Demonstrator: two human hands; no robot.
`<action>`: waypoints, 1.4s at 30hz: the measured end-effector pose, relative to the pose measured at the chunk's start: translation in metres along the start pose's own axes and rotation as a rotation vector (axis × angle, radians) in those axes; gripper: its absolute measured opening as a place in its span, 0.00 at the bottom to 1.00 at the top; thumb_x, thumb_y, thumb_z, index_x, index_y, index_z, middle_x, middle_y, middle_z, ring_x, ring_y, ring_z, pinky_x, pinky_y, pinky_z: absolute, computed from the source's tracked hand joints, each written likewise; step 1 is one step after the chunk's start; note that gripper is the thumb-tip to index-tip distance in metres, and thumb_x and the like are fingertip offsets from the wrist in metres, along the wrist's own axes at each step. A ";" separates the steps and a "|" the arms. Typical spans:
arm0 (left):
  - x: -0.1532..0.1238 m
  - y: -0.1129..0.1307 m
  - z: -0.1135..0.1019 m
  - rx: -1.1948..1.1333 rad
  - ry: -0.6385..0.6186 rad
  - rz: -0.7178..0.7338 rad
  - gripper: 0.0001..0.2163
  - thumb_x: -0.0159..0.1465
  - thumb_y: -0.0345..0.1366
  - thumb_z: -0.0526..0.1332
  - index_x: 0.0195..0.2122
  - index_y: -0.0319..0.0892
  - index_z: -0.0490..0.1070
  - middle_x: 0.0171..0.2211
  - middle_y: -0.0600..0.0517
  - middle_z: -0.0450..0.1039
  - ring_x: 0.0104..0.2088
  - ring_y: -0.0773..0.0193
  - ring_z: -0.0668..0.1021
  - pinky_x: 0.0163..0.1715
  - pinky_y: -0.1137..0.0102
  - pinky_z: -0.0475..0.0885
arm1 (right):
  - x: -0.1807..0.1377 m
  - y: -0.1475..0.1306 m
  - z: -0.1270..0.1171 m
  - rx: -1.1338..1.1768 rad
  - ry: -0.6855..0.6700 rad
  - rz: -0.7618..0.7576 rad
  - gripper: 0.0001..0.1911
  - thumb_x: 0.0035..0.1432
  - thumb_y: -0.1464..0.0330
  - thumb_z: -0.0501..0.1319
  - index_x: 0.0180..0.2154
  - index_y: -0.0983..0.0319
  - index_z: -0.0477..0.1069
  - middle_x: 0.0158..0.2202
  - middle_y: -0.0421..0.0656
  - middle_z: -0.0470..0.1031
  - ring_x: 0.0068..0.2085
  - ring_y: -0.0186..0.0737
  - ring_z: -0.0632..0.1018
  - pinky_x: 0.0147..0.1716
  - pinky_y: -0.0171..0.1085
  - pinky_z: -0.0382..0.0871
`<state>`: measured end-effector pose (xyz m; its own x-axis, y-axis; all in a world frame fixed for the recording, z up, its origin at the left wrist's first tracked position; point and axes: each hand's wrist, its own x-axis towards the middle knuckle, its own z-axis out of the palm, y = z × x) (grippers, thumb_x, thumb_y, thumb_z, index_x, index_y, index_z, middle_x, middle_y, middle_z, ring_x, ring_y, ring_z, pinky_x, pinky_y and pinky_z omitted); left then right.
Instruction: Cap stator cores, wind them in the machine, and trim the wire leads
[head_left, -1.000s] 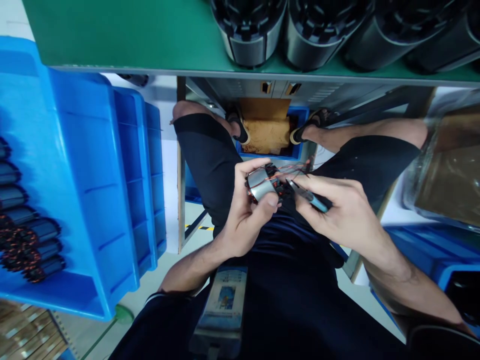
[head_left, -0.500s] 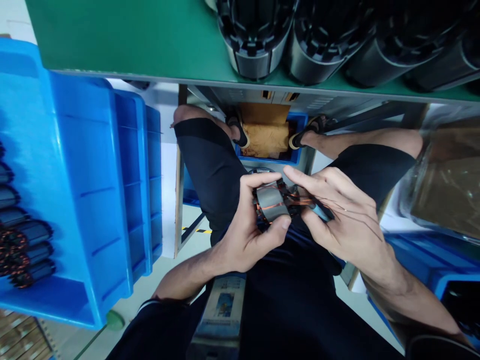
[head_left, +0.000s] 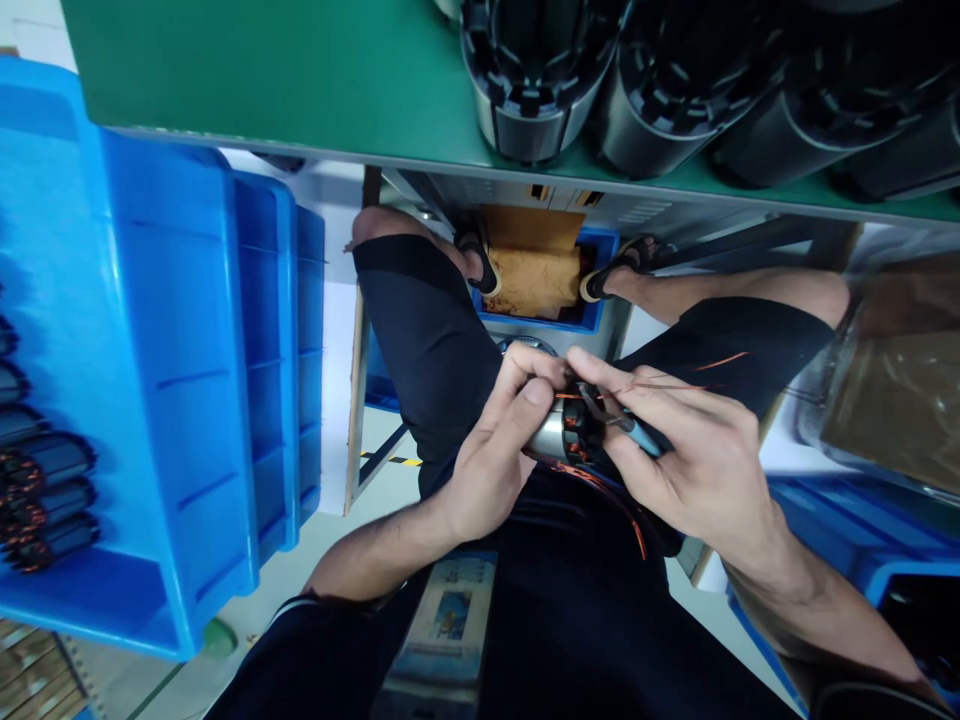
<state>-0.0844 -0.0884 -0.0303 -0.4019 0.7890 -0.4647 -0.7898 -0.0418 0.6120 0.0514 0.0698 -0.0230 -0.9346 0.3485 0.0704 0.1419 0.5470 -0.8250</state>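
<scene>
My left hand is closed around a motor stator, a metal cylinder with black slotted ends and copper windings. Its thumb and fingers press near the top edge. From the right, my right hand grips small blue-handled pliers, their metal jaws close to the stator's black end. Its thumb and index finger reach toward a copper wire at that end. Loose copper wires trail below the stator, and others stick out above my right hand. Fingers partly hide the stator and the jaws.
Several larger black-and-silver cylinders stand on the green bench above. On the left, a blue bin holds several wound stators. Another blue bin and a plastic-wrapped box are on the right.
The stator has turned in my left hand, so its slotted end and copper wires show more. My left thumb has moved up, and the pliers' jaws are now visible near the wire.
</scene>
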 end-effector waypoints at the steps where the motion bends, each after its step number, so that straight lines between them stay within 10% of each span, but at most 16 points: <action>1: 0.001 0.003 0.004 -0.049 0.030 -0.037 0.12 0.83 0.49 0.65 0.46 0.49 0.71 0.44 0.53 0.69 0.41 0.64 0.73 0.46 0.69 0.76 | 0.000 0.000 0.001 -0.037 -0.006 -0.006 0.40 0.72 0.80 0.66 0.78 0.50 0.74 0.66 0.42 0.88 0.48 0.45 0.91 0.60 0.45 0.89; 10: 0.004 0.001 0.008 -0.068 0.126 -0.055 0.14 0.78 0.50 0.72 0.47 0.50 0.70 0.44 0.54 0.71 0.37 0.65 0.73 0.38 0.72 0.77 | -0.001 0.002 0.002 -0.256 -0.024 0.035 0.39 0.76 0.76 0.66 0.81 0.48 0.71 0.40 0.40 0.86 0.38 0.45 0.86 0.47 0.44 0.86; 21: 0.011 -0.001 -0.010 -0.101 0.117 -0.127 0.23 0.74 0.56 0.74 0.55 0.51 0.68 0.48 0.52 0.77 0.39 0.63 0.80 0.35 0.69 0.76 | 0.015 0.034 0.009 -0.040 -0.096 0.118 0.35 0.73 0.76 0.62 0.78 0.59 0.75 0.70 0.48 0.85 0.63 0.50 0.90 0.70 0.48 0.84; 26: 0.004 0.002 -0.010 -0.037 0.084 -0.049 0.20 0.77 0.53 0.72 0.58 0.53 0.66 0.45 0.55 0.75 0.36 0.66 0.78 0.34 0.70 0.75 | 0.005 0.015 0.002 -0.138 -0.088 0.082 0.38 0.74 0.75 0.62 0.80 0.52 0.72 0.45 0.45 0.83 0.45 0.48 0.85 0.56 0.50 0.87; 38: -0.007 0.005 0.002 0.084 0.052 0.024 0.16 0.80 0.51 0.69 0.60 0.54 0.68 0.42 0.54 0.70 0.34 0.64 0.74 0.35 0.67 0.75 | 0.004 -0.006 0.000 -0.267 -0.018 -0.030 0.37 0.76 0.77 0.65 0.81 0.50 0.71 0.36 0.38 0.71 0.33 0.37 0.76 0.43 0.36 0.82; 42: -0.005 -0.001 0.000 0.066 0.078 0.020 0.18 0.80 0.52 0.70 0.61 0.53 0.67 0.43 0.54 0.71 0.37 0.65 0.74 0.38 0.69 0.75 | 0.005 -0.002 0.005 -0.201 -0.020 -0.006 0.35 0.75 0.78 0.67 0.77 0.50 0.76 0.40 0.37 0.86 0.35 0.34 0.83 0.44 0.33 0.84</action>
<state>-0.0816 -0.0925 -0.0283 -0.4546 0.7378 -0.4989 -0.7497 -0.0146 0.6616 0.0450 0.0667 -0.0233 -0.9416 0.3308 0.0623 0.1967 0.6910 -0.6956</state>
